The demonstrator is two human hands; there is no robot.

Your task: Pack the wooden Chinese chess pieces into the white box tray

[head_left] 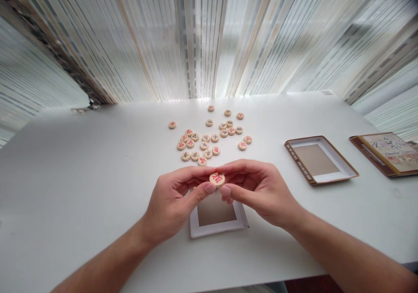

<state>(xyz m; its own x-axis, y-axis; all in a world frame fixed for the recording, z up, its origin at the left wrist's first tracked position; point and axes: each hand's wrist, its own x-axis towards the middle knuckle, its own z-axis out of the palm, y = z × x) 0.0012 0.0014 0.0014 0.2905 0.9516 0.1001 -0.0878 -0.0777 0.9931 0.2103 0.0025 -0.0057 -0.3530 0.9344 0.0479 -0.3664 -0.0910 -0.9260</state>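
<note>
- Pinching a round piece [217, 179] just above the far edge of the white tray [218, 231], red character facing up toward the head camera!
- Gripping firmly with the left hand [174, 199]: pressing the thumb to the lower-left rim, curling the fingers behind.
- Gripping from the other side with the right hand [266, 193], setting a fingertip at the top edge and the thumb by the lower-right rim; unable to tell the pressure of that thumb.
- Using two hands on one small disc, probably for steadiness, and touching mostly the rim, perhaps so as to leave the marked face readable!
- Sitting below the hands and partly hidden by them: the white tray itself, showing a grey-brown base, placed close to the person, presumably for easy reach.
- Lying beyond the white tray: loose pieces [204, 145], some marked red, some black, bunching mostly in the middle with a few well apart; seemingly lying flat for reading at a glance.
- Resting to the right of the white tray and slightly beyond: a brown-edged tray [321, 180], open side up, likely sitting there to leave the middle free.
- Lying farther right of the white tray: a printed cover [393, 151], picture side up, sharing the white table [98, 197].
- Hanging far beyond the white tray: a striped curtain [209, 36], closing off the view.
</note>
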